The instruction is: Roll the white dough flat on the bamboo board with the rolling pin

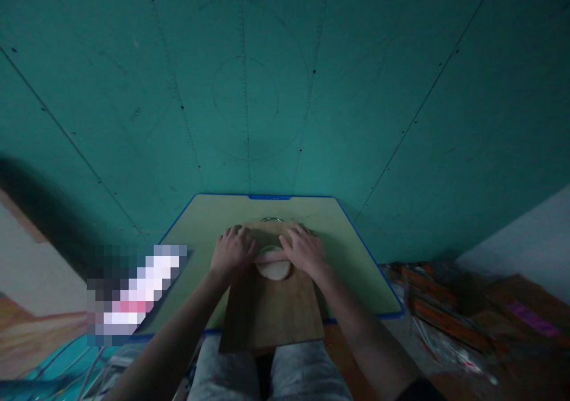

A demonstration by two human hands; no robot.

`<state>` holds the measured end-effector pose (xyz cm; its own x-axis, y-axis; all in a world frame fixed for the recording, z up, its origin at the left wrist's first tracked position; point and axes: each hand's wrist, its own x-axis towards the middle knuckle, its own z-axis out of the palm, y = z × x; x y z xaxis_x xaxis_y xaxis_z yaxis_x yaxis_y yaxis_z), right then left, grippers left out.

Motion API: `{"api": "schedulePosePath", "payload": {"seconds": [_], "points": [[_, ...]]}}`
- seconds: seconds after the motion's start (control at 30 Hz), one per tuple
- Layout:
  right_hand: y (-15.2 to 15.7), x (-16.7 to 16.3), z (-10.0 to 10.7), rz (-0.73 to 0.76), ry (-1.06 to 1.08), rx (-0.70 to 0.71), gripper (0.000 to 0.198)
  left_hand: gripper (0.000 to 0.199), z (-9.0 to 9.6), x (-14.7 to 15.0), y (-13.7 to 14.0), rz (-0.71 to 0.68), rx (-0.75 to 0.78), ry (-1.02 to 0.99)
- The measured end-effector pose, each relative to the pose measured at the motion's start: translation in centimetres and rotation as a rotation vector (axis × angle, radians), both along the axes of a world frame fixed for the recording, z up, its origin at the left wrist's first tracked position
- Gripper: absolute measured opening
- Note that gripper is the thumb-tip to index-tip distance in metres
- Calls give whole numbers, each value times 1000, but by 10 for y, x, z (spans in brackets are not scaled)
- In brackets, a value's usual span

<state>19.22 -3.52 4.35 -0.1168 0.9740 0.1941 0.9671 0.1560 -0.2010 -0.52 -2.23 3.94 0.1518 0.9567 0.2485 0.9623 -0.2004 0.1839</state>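
A round, flat piece of pale dough (275, 272) lies on a wooden cutting board (271, 315). Across the dough runs a thin rolling pin (272, 257), its middle showing between my two hands. My left hand (234, 249) covers the pin's left end, fingers curled forward over it. On the other end rests my right hand (305, 249), its thumb pointing in toward the dough. Both pin ends are hidden under the hands. The board's near edge sticks out past the table, above my legs.
The board lies on a pale table (356, 276) with a blue rim, set against a green wall (267, 122). A blurred-out bright object (146, 288) is at the table's left edge. Cardboard boxes (521, 306) and clutter sit on the floor at right.
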Motion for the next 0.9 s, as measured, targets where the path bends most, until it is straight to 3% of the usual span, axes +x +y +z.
{"api": "schedulePosePath", "payload": {"seconds": [0.23,0.37,0.6,0.9], "points": [[49,-5,12,6,-29,-76,43,32,-1,-5,47,1,8,2],[61,-9,13,-51,-48,-64,42,36,1,-5,50,48,34,-2],[39,-6,7,16,-58,-47,40,33,-16,-8,4,3,21,6],[11,7,0,127,-59,-68,37,63,-18,16,-62,-23,157,136]]}}
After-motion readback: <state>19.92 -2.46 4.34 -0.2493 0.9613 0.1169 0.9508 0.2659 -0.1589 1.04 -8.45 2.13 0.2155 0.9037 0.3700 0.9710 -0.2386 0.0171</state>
